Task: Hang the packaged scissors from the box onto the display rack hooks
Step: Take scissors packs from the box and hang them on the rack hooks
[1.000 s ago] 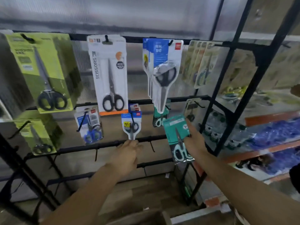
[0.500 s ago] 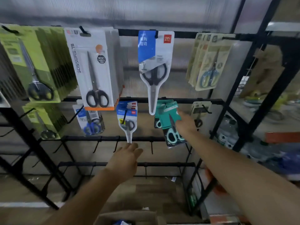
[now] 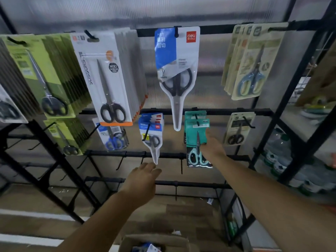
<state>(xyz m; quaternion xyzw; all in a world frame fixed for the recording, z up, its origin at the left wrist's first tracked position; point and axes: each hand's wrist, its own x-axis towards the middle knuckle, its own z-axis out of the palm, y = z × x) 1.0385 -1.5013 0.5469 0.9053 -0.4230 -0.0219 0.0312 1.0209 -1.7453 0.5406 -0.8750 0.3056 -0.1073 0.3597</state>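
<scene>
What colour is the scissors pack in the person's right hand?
Teal card, scissors with pale blue-and-white handles; seen in the head view.

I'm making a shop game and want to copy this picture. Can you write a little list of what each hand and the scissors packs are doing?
right hand: holds the teal scissors pack at its hook
left hand: open, just below the tip of the small blue scissors pack
big blue scissors pack: hanging on the top bar
box: bottom edge, open
</scene>
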